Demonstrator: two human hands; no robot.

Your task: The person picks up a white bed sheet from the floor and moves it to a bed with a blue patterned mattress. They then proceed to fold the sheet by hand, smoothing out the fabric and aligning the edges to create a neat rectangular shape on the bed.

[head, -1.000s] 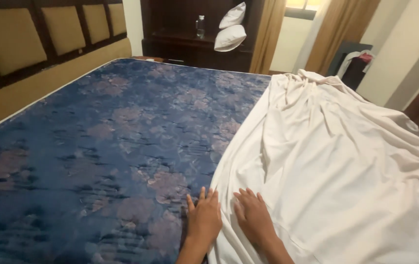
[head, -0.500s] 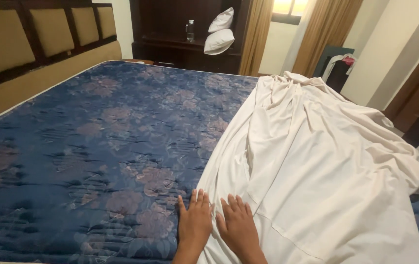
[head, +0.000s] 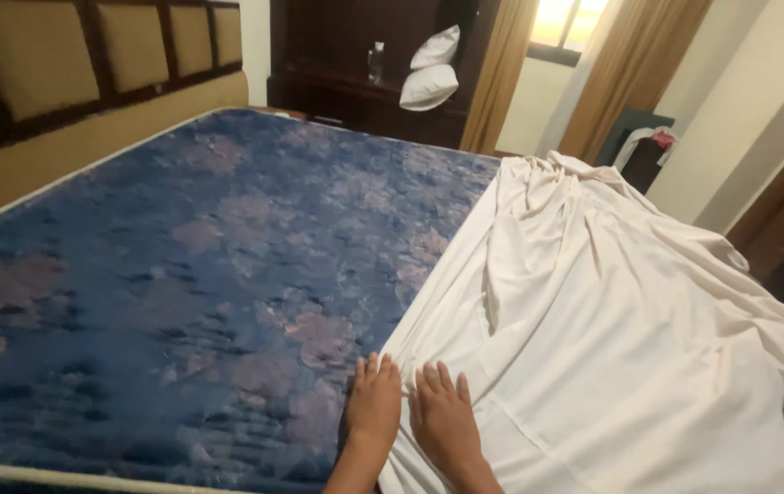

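Note:
A bare mattress (head: 200,265) with a dark blue floral cover fills most of the view. A white bed sheet (head: 611,320) lies rumpled over its right half. My left hand (head: 373,402) rests flat on the sheet's left edge, partly on the mattress, fingers together and pointing away from me. My right hand (head: 442,416) lies flat on the sheet right beside it, nearly touching it. Neither hand grips the cloth.
A padded headboard (head: 63,64) with dark wooden frames runs along the left. Two white pillows (head: 433,73) and a bottle (head: 375,62) sit on a dark wooden cabinet at the back. Tan curtains (head: 629,64) hang by a window. A dark object (head: 639,151) stands near the right wall.
The view has swung right and the hands now sit lower and more to the left in the frame. Both palms stay pressed flat at the sheet's edge.

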